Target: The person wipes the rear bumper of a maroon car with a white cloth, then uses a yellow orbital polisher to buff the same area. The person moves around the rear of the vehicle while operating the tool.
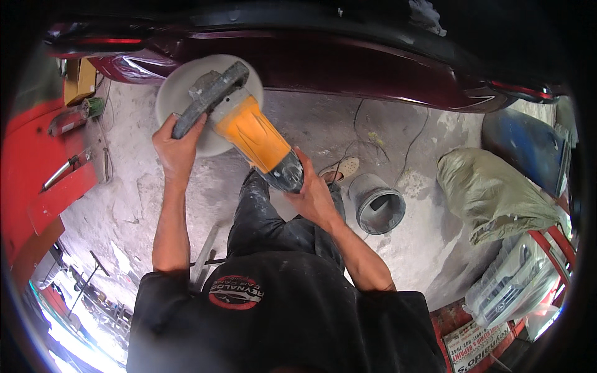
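An orange and black power polisher [254,133] with a wide white round pad [166,102] is held up in front of the dark red car bumper [348,65]. My left hand [176,146] is wrapped round the lower end of the grey, dusty front handle [189,124]. Farther back, my right hand [312,193] grips the black rear end of the polisher. The pad's upper edge overlaps the bumper's left part in this view; I cannot tell whether they touch. Its working face is turned away from me.
A dusty grey bucket [380,211] stands right of my legs, near a beige clog [344,168]. Dark cords [407,146] trail over the floor. Right are a draped cover [491,193], a blue panel [525,146] and plastic-wrapped parts [513,283]; red panels [62,196] stand left.
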The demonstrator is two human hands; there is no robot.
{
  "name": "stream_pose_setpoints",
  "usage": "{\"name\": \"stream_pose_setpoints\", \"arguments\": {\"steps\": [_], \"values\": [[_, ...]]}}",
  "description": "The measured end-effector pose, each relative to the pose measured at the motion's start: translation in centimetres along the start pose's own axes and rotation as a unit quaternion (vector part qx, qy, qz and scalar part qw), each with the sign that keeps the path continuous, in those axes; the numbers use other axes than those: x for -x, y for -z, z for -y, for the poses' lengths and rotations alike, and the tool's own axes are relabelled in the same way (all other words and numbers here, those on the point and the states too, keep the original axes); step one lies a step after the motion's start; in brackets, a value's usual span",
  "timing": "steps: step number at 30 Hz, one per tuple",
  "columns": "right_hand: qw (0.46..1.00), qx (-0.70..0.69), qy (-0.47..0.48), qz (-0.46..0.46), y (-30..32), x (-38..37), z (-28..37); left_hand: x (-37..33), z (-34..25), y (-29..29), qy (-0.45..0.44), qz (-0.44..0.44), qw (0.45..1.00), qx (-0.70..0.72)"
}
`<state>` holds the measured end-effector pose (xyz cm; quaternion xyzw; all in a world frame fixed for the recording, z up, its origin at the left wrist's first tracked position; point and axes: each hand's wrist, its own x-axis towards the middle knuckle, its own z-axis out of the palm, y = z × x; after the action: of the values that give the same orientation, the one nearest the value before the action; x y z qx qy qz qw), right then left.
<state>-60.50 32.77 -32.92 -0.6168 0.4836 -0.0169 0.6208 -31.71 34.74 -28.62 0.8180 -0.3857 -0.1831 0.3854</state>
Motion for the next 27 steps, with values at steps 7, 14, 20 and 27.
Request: {"name": "stream_pose_setpoints", "arguments": {"steps": [7,14,20,27], "values": [[0.992,-0.055,-0.051,-0.103,2.9,8.1,-7.3,5.0,-5.6,-8.3,-0.091,0.115,0.988,0.057],[0.967,-0.106,-0.078,-0.220,9.1,15.0,-10.9,7.8,-11.5,-18.7,-0.143,0.195,0.954,0.175],[0.960,-0.097,-0.111,-0.236,11.1,15.8,-9.8,7.4,-13.1,-20.9,-0.150,0.192,0.949,0.200],[0.968,-0.175,-0.099,-0.147,3.9,10.6,-5.9,2.5,-8.6,-11.9,-0.195,0.116,0.969,0.099]]}}
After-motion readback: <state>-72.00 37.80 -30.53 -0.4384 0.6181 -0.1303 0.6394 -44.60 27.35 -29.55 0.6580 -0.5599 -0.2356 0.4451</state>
